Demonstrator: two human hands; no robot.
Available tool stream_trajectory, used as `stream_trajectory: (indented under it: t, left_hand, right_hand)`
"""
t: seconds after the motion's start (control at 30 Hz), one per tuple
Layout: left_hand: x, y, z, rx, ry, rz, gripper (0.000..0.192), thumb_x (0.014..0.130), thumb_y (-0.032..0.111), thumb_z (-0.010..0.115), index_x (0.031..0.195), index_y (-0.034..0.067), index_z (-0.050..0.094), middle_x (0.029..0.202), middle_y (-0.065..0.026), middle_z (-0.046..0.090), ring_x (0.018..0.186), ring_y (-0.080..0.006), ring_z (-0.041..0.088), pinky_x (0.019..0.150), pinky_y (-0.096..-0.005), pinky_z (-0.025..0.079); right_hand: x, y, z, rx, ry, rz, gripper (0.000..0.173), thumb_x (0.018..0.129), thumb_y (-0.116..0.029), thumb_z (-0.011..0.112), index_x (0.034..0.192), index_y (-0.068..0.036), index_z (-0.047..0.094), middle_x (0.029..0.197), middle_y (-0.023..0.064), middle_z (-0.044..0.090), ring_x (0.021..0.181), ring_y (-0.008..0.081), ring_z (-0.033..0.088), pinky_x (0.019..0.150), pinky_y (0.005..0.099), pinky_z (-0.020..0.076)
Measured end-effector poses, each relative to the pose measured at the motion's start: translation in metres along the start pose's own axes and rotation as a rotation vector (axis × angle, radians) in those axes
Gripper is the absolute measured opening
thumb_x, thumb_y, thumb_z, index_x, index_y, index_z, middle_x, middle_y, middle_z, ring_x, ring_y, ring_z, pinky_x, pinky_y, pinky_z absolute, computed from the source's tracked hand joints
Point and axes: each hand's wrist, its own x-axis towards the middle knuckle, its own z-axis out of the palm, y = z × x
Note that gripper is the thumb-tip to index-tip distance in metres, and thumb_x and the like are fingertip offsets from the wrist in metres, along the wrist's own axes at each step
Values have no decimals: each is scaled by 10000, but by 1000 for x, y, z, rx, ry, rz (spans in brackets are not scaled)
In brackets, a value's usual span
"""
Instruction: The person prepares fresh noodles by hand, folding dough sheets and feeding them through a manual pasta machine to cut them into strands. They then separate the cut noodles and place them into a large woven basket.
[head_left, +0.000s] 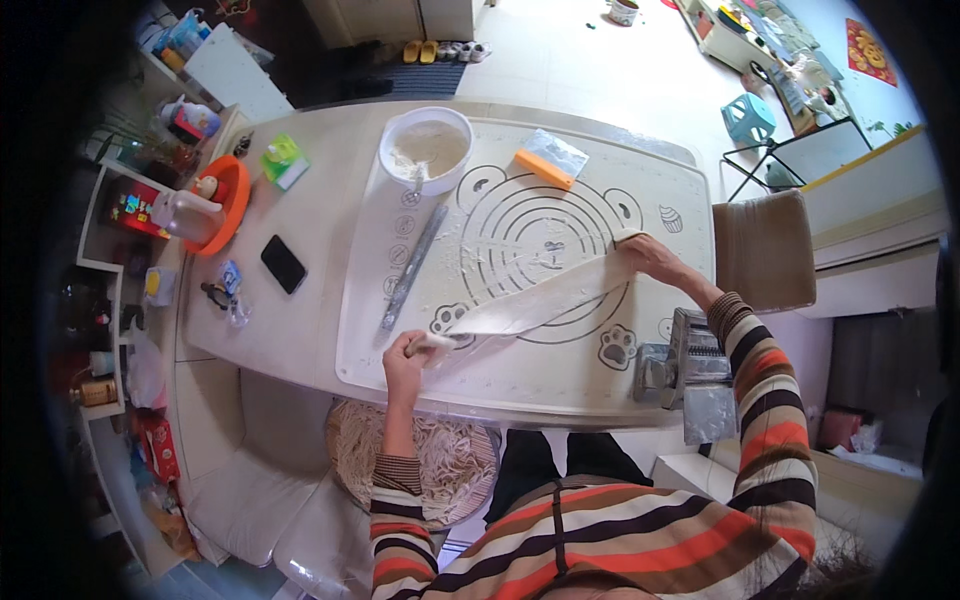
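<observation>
A long flat sheet of dough stretches slantwise between my two hands over a printed silicone mat. My left hand grips its near left end, where the dough is bunched. Farther off to the right, my right hand pinches the other end. To the left of the sheet lies a long flour-dusted metal bar. A scraper with an orange handle rests on the mat's far part. Near my right forearm a metal pasta machine stands at the table edge.
A white tub of flour holds a spoon at the mat's far left. Left on the table are a phone, a green packet and an orange tray with a jug. Below the near edge sits a round tray of cut noodles. A chair stands right.
</observation>
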Motion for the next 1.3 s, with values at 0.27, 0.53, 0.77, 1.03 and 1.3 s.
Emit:
stream_trajectory:
  t: [0.27, 0.53, 0.77, 1.03, 1.3]
  left_hand:
    - [13, 3, -25, -493, -124, -409, 279, 852, 3, 634, 1128, -25, 601, 1036, -100, 675, 885, -196, 676, 770, -300, 562]
    - [14, 0, -37, -596, -105, -434, 303, 840, 12, 653, 1134, -29, 594, 1027, -110, 674, 889, -206, 679, 764, -317, 568]
    - [20, -2, -27, 242, 190, -154, 389, 771, -25, 720, 1140, -26, 597, 905, -93, 682, 819, -185, 680, 715, -300, 568]
    - [23, 29, -28, -390, 110, -287, 349, 799, -32, 689, 1134, -8, 595, 945, -74, 669, 789, -163, 668, 684, -280, 574]
    - [16, -5, 9, 582, 152, -9, 345, 713, -37, 731, 1053, -22, 678, 904, -69, 688, 776, -127, 619, 721, -255, 501]
  right_hand:
    - [6, 3, -10, -545, 21, -290, 239, 767, -143, 694, 998, -140, 629, 1040, 38, 606, 1131, 228, 544, 1033, 380, 359]
    - [65, 9, -48, 102, -100, 239, 211, 797, -180, 709, 946, -32, 691, 788, 56, 683, 709, 130, 611, 638, 312, 493]
    - [74, 13, -52, 49, 13, 305, 283, 718, -267, 768, 746, 6, 697, 629, 45, 608, 571, 134, 558, 515, 316, 442]
    - [83, 38, -73, 258, -126, 529, 250, 703, -240, 780, 690, -6, 694, 539, 31, 568, 456, 99, 496, 425, 286, 368]
    - [81, 63, -43, 117, -24, 464, 267, 666, -241, 753, 781, -3, 713, 665, 75, 650, 625, 169, 606, 587, 335, 490]
